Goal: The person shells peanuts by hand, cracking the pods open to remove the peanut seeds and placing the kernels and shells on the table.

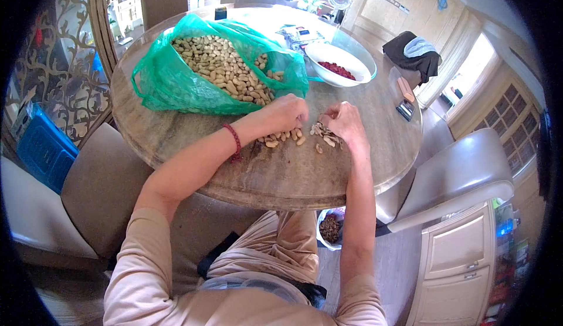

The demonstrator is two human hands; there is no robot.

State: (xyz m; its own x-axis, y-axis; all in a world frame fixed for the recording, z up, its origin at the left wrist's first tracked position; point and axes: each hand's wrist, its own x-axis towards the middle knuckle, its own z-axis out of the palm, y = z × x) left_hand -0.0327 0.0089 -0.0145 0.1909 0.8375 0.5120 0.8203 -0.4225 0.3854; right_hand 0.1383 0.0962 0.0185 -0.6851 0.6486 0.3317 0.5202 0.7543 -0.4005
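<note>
Unshelled peanuts [217,62] fill a green plastic bag [158,85] lying open on the round table [270,179]. My left hand [286,113] is closed just in front of the bag, above a small group of peanuts [281,139]; what its fingers hold, if anything, is hidden. A short way to the right, my right hand [345,122] has its fingers pinched together at a little pile of shell pieces [324,135]. Whatever is in that pinch is too small to name. Behind it stands a white bowl [325,56] with dark red kernels [338,70].
A bin [330,229] holding shells stands below the table edge, beside my legs. Chairs [463,170] flank the table at left and right. A dark case [404,110] lies near the right rim, and a packet [300,35] lies behind the bowl.
</note>
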